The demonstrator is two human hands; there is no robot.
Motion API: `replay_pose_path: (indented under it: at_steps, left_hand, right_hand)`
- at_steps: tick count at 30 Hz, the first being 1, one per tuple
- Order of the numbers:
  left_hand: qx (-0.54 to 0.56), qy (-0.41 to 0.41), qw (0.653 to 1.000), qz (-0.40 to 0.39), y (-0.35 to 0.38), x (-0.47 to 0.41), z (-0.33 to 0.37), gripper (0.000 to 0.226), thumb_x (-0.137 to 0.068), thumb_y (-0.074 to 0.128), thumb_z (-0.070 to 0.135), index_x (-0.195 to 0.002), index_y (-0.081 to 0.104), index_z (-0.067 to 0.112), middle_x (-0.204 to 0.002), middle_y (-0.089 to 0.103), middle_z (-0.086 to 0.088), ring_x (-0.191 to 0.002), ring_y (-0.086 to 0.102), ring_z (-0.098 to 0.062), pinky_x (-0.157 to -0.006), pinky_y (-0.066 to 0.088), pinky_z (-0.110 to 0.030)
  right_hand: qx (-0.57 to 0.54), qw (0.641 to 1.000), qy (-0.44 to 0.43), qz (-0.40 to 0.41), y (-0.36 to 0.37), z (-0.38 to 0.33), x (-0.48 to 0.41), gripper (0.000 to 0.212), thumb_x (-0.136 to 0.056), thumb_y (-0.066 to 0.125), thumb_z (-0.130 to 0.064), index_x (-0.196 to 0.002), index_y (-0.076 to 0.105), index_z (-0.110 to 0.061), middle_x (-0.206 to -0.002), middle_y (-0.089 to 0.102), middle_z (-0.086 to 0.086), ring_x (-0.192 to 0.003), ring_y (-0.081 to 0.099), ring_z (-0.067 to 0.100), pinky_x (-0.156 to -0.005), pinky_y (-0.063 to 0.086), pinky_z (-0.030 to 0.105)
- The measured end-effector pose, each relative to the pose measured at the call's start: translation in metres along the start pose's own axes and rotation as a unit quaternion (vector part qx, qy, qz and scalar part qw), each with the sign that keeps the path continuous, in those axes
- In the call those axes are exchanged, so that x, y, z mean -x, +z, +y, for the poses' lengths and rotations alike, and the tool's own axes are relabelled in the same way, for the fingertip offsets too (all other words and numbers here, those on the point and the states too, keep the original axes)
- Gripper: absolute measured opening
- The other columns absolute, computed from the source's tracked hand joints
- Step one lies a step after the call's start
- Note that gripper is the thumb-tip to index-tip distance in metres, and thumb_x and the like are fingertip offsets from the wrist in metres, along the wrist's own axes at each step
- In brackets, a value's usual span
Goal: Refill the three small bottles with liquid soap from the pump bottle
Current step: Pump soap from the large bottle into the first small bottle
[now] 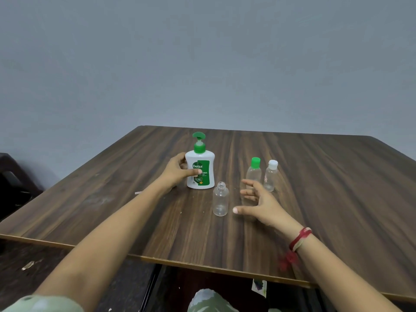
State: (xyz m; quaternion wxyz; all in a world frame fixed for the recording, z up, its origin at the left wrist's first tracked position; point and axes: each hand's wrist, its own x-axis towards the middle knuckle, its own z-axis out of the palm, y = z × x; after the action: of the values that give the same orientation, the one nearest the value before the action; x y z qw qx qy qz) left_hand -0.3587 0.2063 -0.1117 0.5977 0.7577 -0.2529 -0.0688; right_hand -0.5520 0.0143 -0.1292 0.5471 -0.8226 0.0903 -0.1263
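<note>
A white pump bottle (pixel 201 167) with a green pump and green label stands upright near the middle of the wooden table (pixel 315 188). My left hand (pixel 177 171) grips its left side, thumb across the label. In front of it stands a clear small bottle (pixel 220 199) with no cap. My right hand (pixel 258 202) hovers just right of that bottle, fingers spread, touching nothing. Behind my right hand stand two capped small bottles, side by side: one with a green cap (pixel 254 171), one with a white cap (pixel 270 175).
The table's near edge (pixel 202 265) runs across the lower frame, with dark floor and my knee below it. A dark chair (pixel 13 183) stands at the far left. A small white scrap (pixel 138 192) lies on the table by my left forearm.
</note>
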Motion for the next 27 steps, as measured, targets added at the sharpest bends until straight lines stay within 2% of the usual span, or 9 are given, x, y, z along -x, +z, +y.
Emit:
replay_pose_path:
  at_steps: [2, 4, 9, 14, 18, 20, 23, 27]
  left_hand:
    - [0.012, -0.004, 1.0, 0.004, 0.004, -0.001, -0.004, 0.047, -0.074, 0.077, -0.002, -0.114, 0.052, -0.001, -0.097, 0.067, -0.003, -0.082, 0.067, -0.004, -0.068, 0.054, -0.017]
    - [0.016, -0.004, 1.0, 0.012, 0.008, -0.001, -0.007, 0.048, -0.074, 0.079, 0.004, -0.112, 0.049, 0.0, -0.098, 0.067, -0.003, -0.09, 0.066, -0.013, -0.071, 0.055, -0.023]
    - [0.018, 0.028, 0.999, 0.027, 0.018, 0.001, 0.003, 0.055, -0.072, 0.082, 0.013, -0.114, 0.048, 0.001, -0.105, 0.067, -0.008, -0.097, 0.066, -0.02, -0.08, 0.056, -0.032]
    - [0.056, 0.095, 0.994, 0.023, 0.022, 0.003, 0.051, 0.047, -0.078, 0.075, 0.005, -0.116, 0.048, 0.006, -0.105, 0.065, -0.007, -0.092, 0.066, -0.011, -0.073, 0.055, -0.021]
    - [0.077, 0.132, 0.988, -0.02, 0.032, 0.013, 0.092, 0.042, -0.079, 0.073, 0.002, -0.112, 0.048, 0.002, -0.099, 0.068, -0.002, -0.087, 0.069, -0.006, -0.074, 0.054, -0.021]
    - [0.088, 0.141, 0.985, -0.05, 0.042, 0.022, 0.108, 0.043, -0.08, 0.072, 0.002, -0.115, 0.047, 0.002, -0.099, 0.068, -0.001, -0.089, 0.069, -0.006, -0.075, 0.054, -0.022]
    - [0.111, 0.138, 0.98, -0.091, 0.063, 0.033, 0.121, 0.046, -0.08, 0.072, 0.003, -0.119, 0.048, 0.005, -0.104, 0.069, -0.005, -0.094, 0.069, -0.012, -0.079, 0.056, -0.027]
    - [0.14, 0.123, 0.974, -0.126, 0.094, 0.045, 0.11, 0.048, -0.078, 0.073, 0.001, -0.12, 0.05, 0.007, -0.103, 0.068, -0.005, -0.094, 0.068, -0.013, -0.08, 0.056, -0.029]
  right_hand:
    - [-0.03, 0.994, -0.069, 0.073, -0.003, -0.008, 0.003, 0.049, -0.072, 0.078, -0.006, -0.111, 0.056, -0.026, -0.105, 0.062, -0.002, -0.103, 0.059, 0.012, -0.095, 0.046, 0.024]
    - [-0.053, 0.982, -0.127, 0.128, -0.004, -0.021, 0.006, 0.032, -0.078, 0.072, -0.005, -0.1, 0.061, -0.026, -0.098, 0.065, -0.005, -0.094, 0.062, 0.005, -0.089, 0.049, 0.02]
    - [-0.064, 0.965, -0.202, 0.155, -0.005, -0.051, 0.011, 0.015, -0.086, 0.063, 0.0, -0.099, 0.066, -0.007, -0.093, 0.065, -0.006, -0.084, 0.06, -0.007, -0.078, 0.045, 0.008]
    - [-0.05, 0.952, -0.237, 0.187, -0.008, -0.06, 0.013, 0.016, -0.087, 0.063, -0.005, -0.1, 0.065, -0.014, -0.096, 0.065, -0.004, -0.09, 0.059, 0.001, -0.08, 0.045, 0.012]
    - [-0.056, 0.94, -0.254, 0.22, -0.019, -0.061, 0.006, 0.029, -0.082, 0.066, -0.029, -0.11, 0.06, -0.024, -0.112, 0.06, -0.001, -0.106, 0.057, 0.009, -0.091, 0.047, 0.023]
    - [-0.081, 0.936, -0.263, 0.22, -0.028, -0.068, 0.005, 0.039, -0.079, 0.066, -0.038, -0.116, 0.055, -0.029, -0.121, 0.057, -0.002, -0.114, 0.055, 0.008, -0.096, 0.046, 0.024]
    - [-0.114, 0.929, -0.279, 0.213, -0.041, -0.079, 0.008, 0.05, -0.077, 0.061, -0.043, -0.122, 0.051, -0.024, -0.125, 0.054, -0.004, -0.118, 0.053, 0.01, -0.1, 0.045, 0.022]
    - [-0.132, 0.936, -0.271, 0.181, -0.056, -0.075, 0.013, 0.06, -0.074, 0.059, -0.045, -0.127, 0.046, -0.021, -0.121, 0.054, -0.008, -0.112, 0.054, -0.004, -0.093, 0.046, 0.015]
